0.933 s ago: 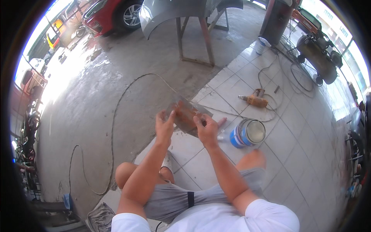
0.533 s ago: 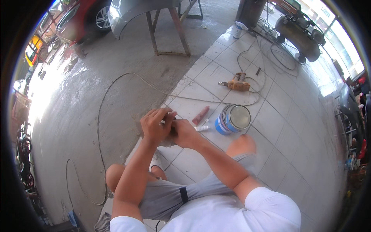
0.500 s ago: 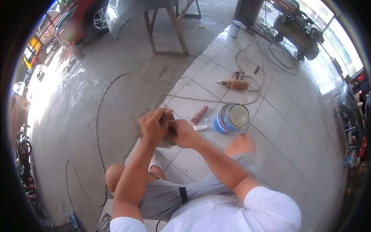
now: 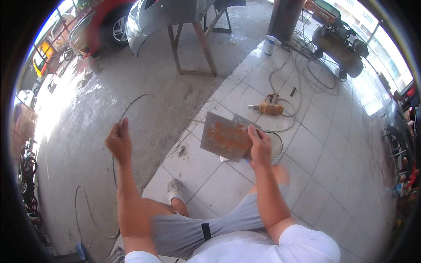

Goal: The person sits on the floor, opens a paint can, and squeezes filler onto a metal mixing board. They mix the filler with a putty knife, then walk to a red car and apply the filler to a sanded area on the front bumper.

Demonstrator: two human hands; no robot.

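My right hand (image 4: 260, 148) grips two overlapping thin grey metal plates, thumb on top. The front plate (image 4: 223, 136) carries blotchy rust-orange patches; the rear one pokes out above it. Behind them a blue paint can with a pale round lid (image 4: 275, 144) is mostly covered. My left hand (image 4: 119, 140) is raised to the left over the concrete, apart from the plates, fingers curled and thumb up; what it holds, if anything, I cannot make out. A yellow heat gun (image 4: 272, 108) lies on the tiles beyond the plates, its cord looped beside it.
A grey car panel (image 4: 160, 13) on a stand (image 4: 201, 48) and a red car (image 4: 94, 30) are ahead. An air compressor (image 4: 333, 50) with hoses and a white container (image 4: 269, 46) stand back right. A long cable (image 4: 153, 96) crosses the floor. Clutter lines both sides.
My hands have parted from being together at the centre: the left moved out to the left, the right moved rightward with the plates, now over the can and small tubes.
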